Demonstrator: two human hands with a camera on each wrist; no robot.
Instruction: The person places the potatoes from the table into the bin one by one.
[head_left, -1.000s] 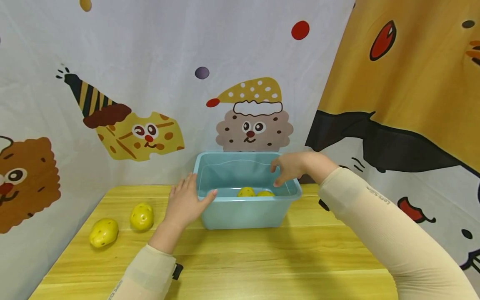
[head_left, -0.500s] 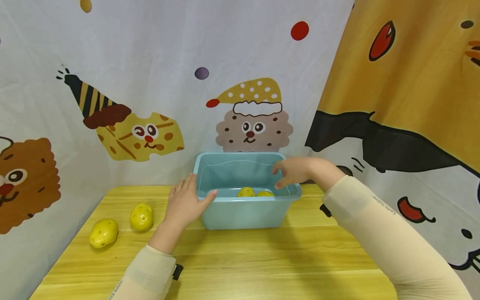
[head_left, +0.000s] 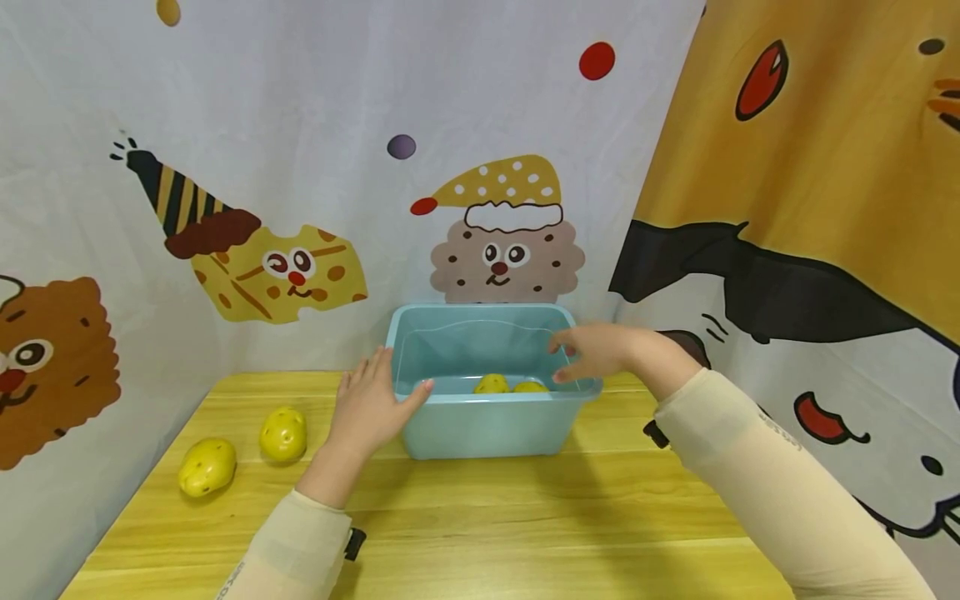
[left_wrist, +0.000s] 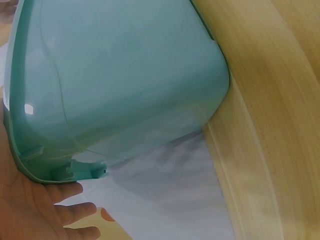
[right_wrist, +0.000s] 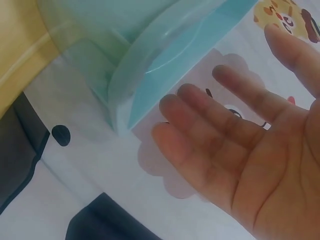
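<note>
A light blue plastic bin stands at the back of the wooden table, with two yellow potatoes partly visible inside behind its front wall. My left hand rests against the bin's left front corner, thumb over the rim and fingers extended along the side. In the left wrist view those fingers lie straight beside the rim. My right hand hovers over the bin's right rim, fingers relaxed and holding nothing. The right wrist view shows the palm bare, fingers loosely bent beside the rim.
Two more yellow potatoes, one nearer and one farther, lie on the table left of my left hand. A curtain with cartoon prints hangs right behind the bin and along both sides.
My right hand has drifted to the right and slightly down, from over the bin's inside toward its right rim. The left hand, bin and potatoes have stayed in place.
</note>
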